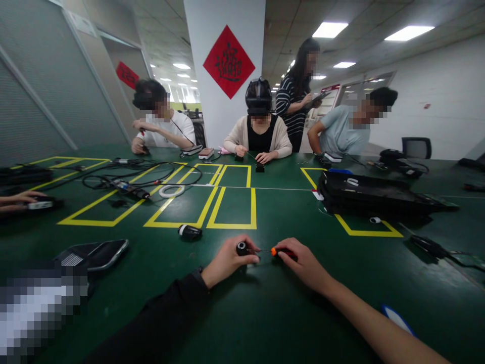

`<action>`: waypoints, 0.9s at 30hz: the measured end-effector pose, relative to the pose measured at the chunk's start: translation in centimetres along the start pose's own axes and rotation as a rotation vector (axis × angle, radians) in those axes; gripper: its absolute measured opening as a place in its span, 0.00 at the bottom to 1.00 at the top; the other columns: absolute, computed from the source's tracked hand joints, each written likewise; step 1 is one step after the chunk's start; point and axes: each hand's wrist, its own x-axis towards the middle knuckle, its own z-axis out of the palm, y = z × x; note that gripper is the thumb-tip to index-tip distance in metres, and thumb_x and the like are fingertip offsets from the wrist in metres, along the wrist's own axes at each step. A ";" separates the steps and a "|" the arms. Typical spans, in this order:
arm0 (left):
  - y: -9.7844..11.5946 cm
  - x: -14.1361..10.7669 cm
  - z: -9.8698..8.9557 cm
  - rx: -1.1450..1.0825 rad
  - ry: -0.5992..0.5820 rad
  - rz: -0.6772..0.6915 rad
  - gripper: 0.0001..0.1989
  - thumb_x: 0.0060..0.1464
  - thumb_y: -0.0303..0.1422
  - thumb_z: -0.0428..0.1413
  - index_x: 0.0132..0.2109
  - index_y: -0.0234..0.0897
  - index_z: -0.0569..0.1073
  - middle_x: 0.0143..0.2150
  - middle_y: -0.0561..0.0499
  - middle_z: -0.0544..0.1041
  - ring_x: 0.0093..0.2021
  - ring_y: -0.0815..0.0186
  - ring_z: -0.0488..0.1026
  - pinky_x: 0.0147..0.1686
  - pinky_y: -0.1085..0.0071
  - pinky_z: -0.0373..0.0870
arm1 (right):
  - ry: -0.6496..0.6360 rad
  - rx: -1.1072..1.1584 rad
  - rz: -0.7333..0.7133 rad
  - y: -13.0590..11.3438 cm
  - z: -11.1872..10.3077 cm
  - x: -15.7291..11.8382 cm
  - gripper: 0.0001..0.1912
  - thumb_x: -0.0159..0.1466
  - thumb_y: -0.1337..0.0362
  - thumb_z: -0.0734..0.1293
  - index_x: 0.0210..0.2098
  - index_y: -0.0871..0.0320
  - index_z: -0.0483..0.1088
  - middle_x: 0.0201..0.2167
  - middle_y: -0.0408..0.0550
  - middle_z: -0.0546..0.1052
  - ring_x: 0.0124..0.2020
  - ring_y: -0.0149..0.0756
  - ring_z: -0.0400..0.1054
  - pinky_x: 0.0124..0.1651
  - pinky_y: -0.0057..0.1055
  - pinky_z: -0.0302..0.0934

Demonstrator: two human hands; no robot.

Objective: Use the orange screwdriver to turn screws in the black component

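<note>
Over the green table (242,323), near the middle of the view, my left hand (231,258) is wrapped round a small black cylindrical part (241,247) with a light ring on its end. My right hand (301,260) holds a screwdriver (274,251) with an orange and dark handle. Its thin metal shaft points left toward the black part, and the tip is at my left fingers; whether it touches the part cannot be made out. A black object with a white band (189,232) lies on the table beyond my left hand.
Yellow tape rectangles (232,226) mark the table. Cables and a white ring (172,191) lie left of centre, a stack of black items (371,194) at the right. Several people sit or stand opposite; another person's hand (22,198) is at the left edge.
</note>
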 end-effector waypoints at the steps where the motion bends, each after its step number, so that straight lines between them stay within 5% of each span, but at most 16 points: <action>1: 0.0 0.0 0.0 -0.003 -0.004 0.000 0.13 0.42 0.36 0.60 0.35 0.33 0.70 0.35 0.48 0.75 0.36 0.65 0.71 0.38 0.69 0.65 | 0.004 0.006 0.014 0.0 0.0 0.0 0.09 0.62 0.63 0.59 0.41 0.55 0.68 0.40 0.48 0.71 0.42 0.37 0.64 0.46 0.36 0.59; 14: -0.4 0.0 0.2 -0.032 0.004 0.005 0.13 0.47 0.38 0.57 0.31 0.35 0.63 0.34 0.49 0.74 0.35 0.67 0.70 0.36 0.70 0.65 | -0.016 0.006 -0.005 0.2 -0.2 -0.2 0.09 0.63 0.64 0.59 0.40 0.55 0.68 0.42 0.48 0.69 0.45 0.37 0.63 0.48 0.36 0.57; 27: -0.2 -0.1 0.2 0.054 0.028 0.023 0.11 0.50 0.39 0.54 0.35 0.34 0.68 0.34 0.50 0.74 0.34 0.68 0.69 0.36 0.72 0.64 | -0.030 -0.017 0.007 0.0 0.0 -0.2 0.10 0.63 0.63 0.58 0.39 0.56 0.69 0.42 0.48 0.69 0.46 0.36 0.62 0.50 0.36 0.56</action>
